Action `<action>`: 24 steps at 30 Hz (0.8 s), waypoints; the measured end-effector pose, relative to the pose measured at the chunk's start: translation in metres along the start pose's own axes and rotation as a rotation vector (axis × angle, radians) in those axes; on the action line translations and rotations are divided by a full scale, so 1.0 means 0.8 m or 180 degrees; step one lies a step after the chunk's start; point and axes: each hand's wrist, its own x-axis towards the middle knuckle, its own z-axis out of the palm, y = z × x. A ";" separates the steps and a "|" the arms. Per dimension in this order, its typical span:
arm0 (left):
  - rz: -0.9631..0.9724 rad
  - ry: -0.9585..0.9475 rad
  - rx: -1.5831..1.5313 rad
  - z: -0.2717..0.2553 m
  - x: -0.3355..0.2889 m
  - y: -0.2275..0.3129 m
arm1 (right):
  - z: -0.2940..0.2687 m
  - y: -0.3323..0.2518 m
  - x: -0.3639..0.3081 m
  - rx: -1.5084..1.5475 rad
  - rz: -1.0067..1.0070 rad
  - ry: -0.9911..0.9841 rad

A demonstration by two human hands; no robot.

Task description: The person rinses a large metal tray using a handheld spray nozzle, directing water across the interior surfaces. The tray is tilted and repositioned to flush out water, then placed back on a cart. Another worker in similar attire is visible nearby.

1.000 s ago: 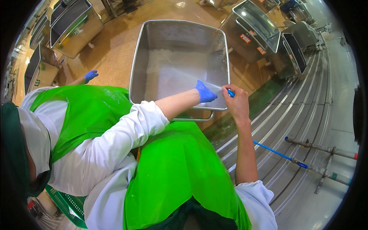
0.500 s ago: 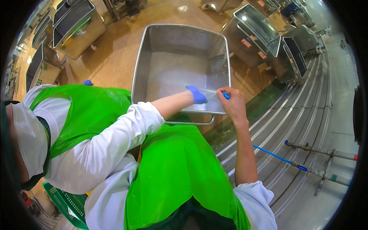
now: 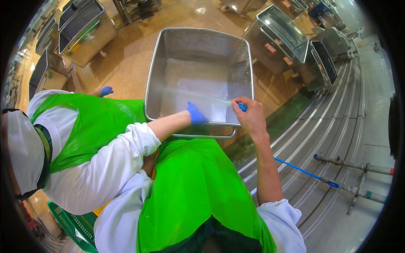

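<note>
My right hand (image 3: 250, 118) is closed round the end of a blue hose (image 3: 242, 106) at the right rim of a deep metal tub (image 3: 196, 33). A fine spray of water (image 3: 211, 101) fans leftward from it into the tub. A co-worker's blue-gloved hand (image 3: 195, 114) reaches in over the near rim, just left of the spray. Their white sleeve crosses in front of my left arm. Of my left hand (image 3: 160, 117), only a sliver of skin appears at the tub's near left rim; its fingers are hidden.
Close on my left leans the co-worker in a green apron (image 3: 97, 122). Other metal tubs (image 3: 88, 40) stand far left, and more metal tubs (image 3: 276, 40) far right. A ridged metal surface (image 3: 312, 139) with pipes (image 3: 354, 166) lies on the right. A green crate (image 3: 69, 223) is behind, lower left.
The co-worker's gloved hand has moved left, away from my right hand. My right hand has shifted slightly left, and the spray now spreads across the tub. The co-worker's other gloved hand shows more.
</note>
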 end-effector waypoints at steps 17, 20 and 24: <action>0.0091 -0.0782 0.0177 0.035 0.025 0.003 | -0.013 0.056 -0.006 -0.1548 0.0677 0.0506; 0.0052 -0.0837 0.0266 0.041 0.026 0.004 | -0.011 0.061 -0.002 -0.1722 0.0684 0.0582; 0.0035 -0.0778 0.0195 0.046 0.024 0.001 | -0.015 0.055 0.007 -0.1785 0.0652 0.0787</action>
